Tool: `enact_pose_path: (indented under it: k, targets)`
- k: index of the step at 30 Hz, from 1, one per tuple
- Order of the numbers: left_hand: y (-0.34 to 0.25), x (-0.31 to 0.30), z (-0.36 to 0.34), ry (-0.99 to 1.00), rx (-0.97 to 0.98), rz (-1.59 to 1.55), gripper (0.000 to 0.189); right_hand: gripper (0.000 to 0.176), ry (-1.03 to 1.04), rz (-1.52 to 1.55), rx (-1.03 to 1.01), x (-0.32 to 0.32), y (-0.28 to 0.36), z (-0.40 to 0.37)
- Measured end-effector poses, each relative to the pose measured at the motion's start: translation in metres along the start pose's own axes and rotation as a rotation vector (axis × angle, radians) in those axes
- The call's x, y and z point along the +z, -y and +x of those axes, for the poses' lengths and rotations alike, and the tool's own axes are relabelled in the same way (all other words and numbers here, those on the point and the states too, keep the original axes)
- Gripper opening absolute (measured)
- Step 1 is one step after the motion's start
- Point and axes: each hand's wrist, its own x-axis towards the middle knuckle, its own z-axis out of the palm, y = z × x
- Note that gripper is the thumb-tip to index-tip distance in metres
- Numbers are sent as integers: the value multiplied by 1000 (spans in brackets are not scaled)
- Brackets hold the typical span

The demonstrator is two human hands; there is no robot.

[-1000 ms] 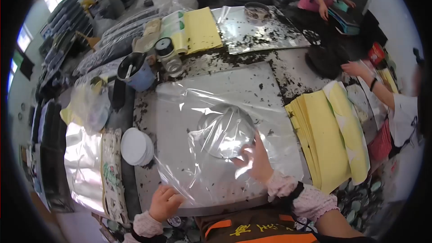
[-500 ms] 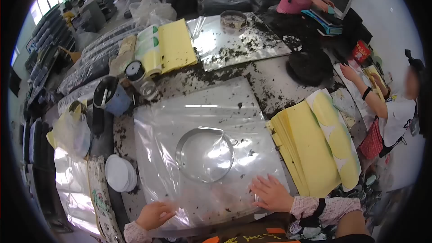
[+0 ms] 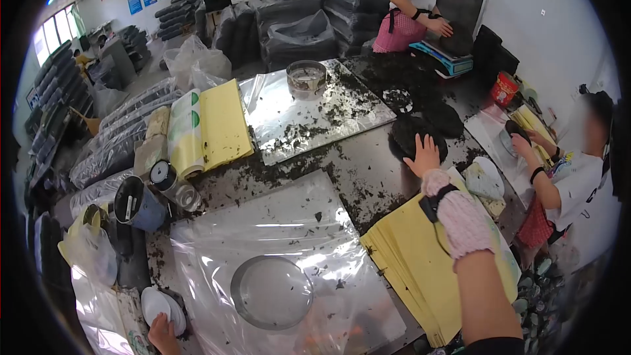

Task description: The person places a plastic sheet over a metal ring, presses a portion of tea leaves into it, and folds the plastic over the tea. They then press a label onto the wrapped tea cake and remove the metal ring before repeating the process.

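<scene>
My right hand (image 3: 424, 156) reaches out over the yellow sheets, fingers spread on the near edge of a dark round cake (image 3: 409, 133) of loose material. At the lower left, my left hand (image 3: 163, 334) touches a small stack of white discs (image 3: 155, 304); its fingers are bent at the edge of the stack. Between the arms, a metal ring (image 3: 272, 292) lies on clear plastic film (image 3: 204, 250). The stack of yellow sheets (image 3: 427, 256) lies beneath my right forearm.
A second ring (image 3: 306, 76) stands on a crumb-strewn sheet (image 3: 276, 128). At left are a blue cup (image 3: 141, 207) and a glass jar (image 3: 184, 194). One person (image 3: 407, 0) works at a scale (image 3: 447, 59); another (image 3: 572, 177) handles a dark disc at right.
My right hand has moved forward from the film to the dark cake. My left hand has gone left to the white discs. The view has shifted, and a dark cake now lies on the scale.
</scene>
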Motion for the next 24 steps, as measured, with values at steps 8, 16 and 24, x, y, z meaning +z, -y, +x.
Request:
enact_pose_path:
  k: [8, 16, 24]
  targets:
    - [-9, -6, 14, -35, -37, 120, 19, 62, -28, 63, -101, 18, 102, -64]
    - [-27, -22, 19, -52, -97, 33, 17, 62, -276, 99, -478, -19, 128, -127]
    - [-238, 175, -45, 431, 769, 188, 17, 60, -207, 208, -824, -99, 177, -229]
